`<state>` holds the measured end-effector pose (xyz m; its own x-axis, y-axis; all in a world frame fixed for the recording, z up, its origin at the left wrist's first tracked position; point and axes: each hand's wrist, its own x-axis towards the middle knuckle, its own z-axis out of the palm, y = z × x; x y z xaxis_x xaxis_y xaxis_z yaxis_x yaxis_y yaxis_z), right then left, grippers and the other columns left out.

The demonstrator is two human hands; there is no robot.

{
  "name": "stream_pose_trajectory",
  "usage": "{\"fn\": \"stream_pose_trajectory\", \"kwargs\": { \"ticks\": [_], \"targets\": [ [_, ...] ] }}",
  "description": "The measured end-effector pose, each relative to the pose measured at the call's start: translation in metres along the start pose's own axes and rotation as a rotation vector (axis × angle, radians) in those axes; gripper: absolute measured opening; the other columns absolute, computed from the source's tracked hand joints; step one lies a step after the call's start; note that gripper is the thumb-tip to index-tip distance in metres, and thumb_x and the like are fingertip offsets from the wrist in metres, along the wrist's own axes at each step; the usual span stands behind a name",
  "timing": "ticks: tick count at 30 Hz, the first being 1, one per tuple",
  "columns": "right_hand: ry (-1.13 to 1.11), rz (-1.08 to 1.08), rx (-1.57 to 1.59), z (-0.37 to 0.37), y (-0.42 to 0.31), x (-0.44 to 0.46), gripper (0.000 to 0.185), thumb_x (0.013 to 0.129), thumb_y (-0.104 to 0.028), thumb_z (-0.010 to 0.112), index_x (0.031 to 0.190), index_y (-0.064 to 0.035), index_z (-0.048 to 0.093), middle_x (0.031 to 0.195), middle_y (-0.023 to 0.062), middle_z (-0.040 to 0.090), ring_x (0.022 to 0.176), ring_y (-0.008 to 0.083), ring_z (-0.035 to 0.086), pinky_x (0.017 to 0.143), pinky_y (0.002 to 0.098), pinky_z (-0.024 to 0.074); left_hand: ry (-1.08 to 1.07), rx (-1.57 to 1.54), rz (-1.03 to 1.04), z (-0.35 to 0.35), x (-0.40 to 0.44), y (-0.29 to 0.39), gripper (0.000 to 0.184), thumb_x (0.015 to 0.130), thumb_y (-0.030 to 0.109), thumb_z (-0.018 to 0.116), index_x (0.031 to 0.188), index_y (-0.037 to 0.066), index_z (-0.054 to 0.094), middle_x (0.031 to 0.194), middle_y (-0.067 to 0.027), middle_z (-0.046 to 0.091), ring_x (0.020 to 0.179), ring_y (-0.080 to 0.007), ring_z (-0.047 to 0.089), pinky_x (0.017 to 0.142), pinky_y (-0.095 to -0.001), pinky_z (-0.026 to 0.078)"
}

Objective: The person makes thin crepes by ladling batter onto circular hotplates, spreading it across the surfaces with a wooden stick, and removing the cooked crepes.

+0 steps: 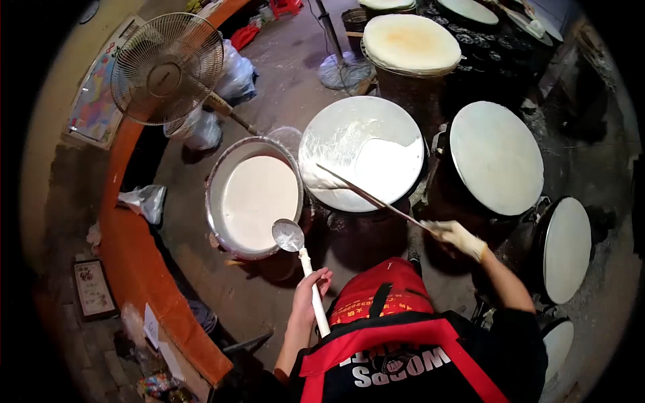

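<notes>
My left hand (310, 295) is round the white handle of a metal ladle (288, 235), its bowl at the near rim of a deep pot (211, 201). Pale, creamy batter (259, 198) lies in that pot. In a white glove, my right hand (457, 240) grips a long thin stick (376, 201). Its far end reaches over a round griddle (342, 201) and meets a wet ridge of batter (321, 177) at the griddle's left side. A streaky white film covers part of the griddle, with a smooth white patch at its right.
More round griddles, one pale-topped (497, 158) and another (568, 250), stand to the right. Behind is a griddle bearing a browned flat pancake (411, 41). A standing fan (166, 77) leans near the pot. An orange counter (134, 269) curves along the left.
</notes>
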<state>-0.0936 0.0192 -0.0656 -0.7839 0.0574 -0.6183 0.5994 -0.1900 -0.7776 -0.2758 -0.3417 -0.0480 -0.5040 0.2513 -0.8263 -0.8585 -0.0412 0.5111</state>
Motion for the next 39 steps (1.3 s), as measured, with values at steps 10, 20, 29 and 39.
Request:
{"fn": "stream_pose_trajectory", "kwargs": {
  "ticks": [10, 20, 29, 39],
  "targets": [
    [0.279, -0.239, 0.812, 0.201, -0.014, 0.133, 0.038, 0.096, -0.027, 0.038, 0.133, -0.0201, 0.042, 0.049, -0.0049, 0.03, 0.034, 0.0072, 0.028, 0.033, 0.0237, 0.0242, 0.088, 0.1, 0.066, -0.113, 0.001, -0.01, 0.036, 0.084, 0.013, 0.06, 0.115, -0.003, 0.054, 0.083, -0.0003, 0.058, 0.079, -0.0082, 0.054, 0.077, -0.0207, 0.039],
    [0.951, -0.312, 0.447, 0.294, -0.053, 0.355, 0.034, 0.096, -0.025, 0.039, 0.118, -0.0014, 0.049, 0.072, 0.0076, 0.052, 0.058, 0.0199, 0.05, 0.056, 0.033, 0.043, 0.19, -0.153, 0.129, -0.222, -0.033, -0.069, 0.033, 0.082, 0.007, 0.06, 0.11, -0.009, 0.053, 0.129, -0.017, 0.044, 0.116, -0.0182, 0.045, 0.1, -0.0285, 0.034],
    [0.687, -0.242, 0.826, 0.276, 0.023, 0.199, 0.012, 0.096, -0.032, 0.039, 0.099, -0.0207, 0.041, 0.061, -0.0013, 0.04, 0.039, 0.009, 0.033, 0.034, 0.0251, 0.0264, -0.002, -0.079, 0.077, -0.178, -0.021, -0.038, 0.026, 0.082, 0.011, 0.062, 0.103, -0.002, 0.057, 0.124, -0.0072, 0.048, 0.106, -0.0129, 0.05, 0.098, -0.0268, 0.034],
    [0.547, -0.263, 0.916, 0.23, -0.018, 0.232, 0.02, 0.094, -0.023, 0.041, 0.114, -0.0195, 0.044, 0.061, 0.0, 0.043, 0.04, 0.0105, 0.033, 0.035, 0.0259, 0.0278, 0.035, 0.051, 0.096, -0.148, -0.035, -0.033, 0.034, 0.082, 0.012, 0.06, 0.114, 0.001, 0.053, 0.1, -0.0029, 0.061, 0.092, -0.0117, 0.056, 0.092, -0.0262, 0.039]
  ]
}}
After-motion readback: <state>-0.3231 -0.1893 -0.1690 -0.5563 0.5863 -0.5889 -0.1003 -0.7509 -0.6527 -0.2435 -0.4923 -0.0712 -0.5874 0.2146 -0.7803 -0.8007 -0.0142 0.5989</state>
